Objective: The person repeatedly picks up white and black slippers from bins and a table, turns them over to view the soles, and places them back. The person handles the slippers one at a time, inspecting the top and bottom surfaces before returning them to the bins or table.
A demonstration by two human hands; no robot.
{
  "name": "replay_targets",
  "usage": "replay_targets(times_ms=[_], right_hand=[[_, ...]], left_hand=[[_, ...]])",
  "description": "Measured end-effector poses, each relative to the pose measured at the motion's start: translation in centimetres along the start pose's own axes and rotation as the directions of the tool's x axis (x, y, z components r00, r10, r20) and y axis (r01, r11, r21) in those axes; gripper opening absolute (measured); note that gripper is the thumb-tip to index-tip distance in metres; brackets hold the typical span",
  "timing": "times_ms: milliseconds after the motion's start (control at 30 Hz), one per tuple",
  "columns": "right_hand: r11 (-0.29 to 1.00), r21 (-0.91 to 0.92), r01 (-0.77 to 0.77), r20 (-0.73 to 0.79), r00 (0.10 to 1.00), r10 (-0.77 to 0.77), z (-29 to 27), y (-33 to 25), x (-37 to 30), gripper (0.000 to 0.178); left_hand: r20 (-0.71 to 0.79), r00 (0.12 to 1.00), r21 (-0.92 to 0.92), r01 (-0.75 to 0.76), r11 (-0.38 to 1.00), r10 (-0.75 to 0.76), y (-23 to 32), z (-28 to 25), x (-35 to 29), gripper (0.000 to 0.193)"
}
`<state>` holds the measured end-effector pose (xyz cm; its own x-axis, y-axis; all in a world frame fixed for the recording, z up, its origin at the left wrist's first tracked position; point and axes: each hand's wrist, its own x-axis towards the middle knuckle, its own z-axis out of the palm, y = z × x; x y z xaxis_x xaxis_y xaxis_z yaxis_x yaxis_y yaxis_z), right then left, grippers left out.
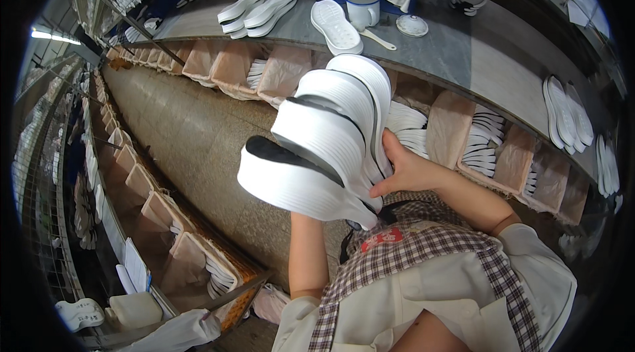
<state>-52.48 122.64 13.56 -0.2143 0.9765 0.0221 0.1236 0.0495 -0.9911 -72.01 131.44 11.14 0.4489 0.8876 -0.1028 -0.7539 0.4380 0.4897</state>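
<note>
A stack of several thick white shoe soles [321, 137] with dark inner faces hangs in front of my body, fanned apart at the left and bunched together at its lower right. My right hand [405, 168] is closed on the stack's right edge, thumb on the near side and fingers farther back. From the lower edge my left forearm [308, 253] rises behind the nearest sole, which hides that hand and its fingers. Just beyond the stack, a single white sole [336, 26] lies on the grey bench [440, 54].
On the bench stand a white mug [363, 6], a round lid [412, 26] and paired soles [258, 11]. Below it run pink-lined bins [452, 124], some holding white soles. More lined bins [192, 266] line the left side of the aisle floor [198, 133].
</note>
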Motion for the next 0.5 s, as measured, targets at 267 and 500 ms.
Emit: replay_targets(times_ms=[267,500], right_hand=[[0.999,-0.032,-0.02,0.018,1.0,0.02,-0.07,0.38,-0.45,0.124],[0.997,-0.071,-0.022,0.013,1.0,0.023,-0.02,0.28,-0.85,0.122]], left_hand=[[-0.017,0.999,0.024,0.034,0.999,-0.034,-0.33,-0.48,-0.34,0.044],[-0.014,0.999,0.033,0.046,0.998,-0.046,-0.51,-0.29,-0.15,0.044]])
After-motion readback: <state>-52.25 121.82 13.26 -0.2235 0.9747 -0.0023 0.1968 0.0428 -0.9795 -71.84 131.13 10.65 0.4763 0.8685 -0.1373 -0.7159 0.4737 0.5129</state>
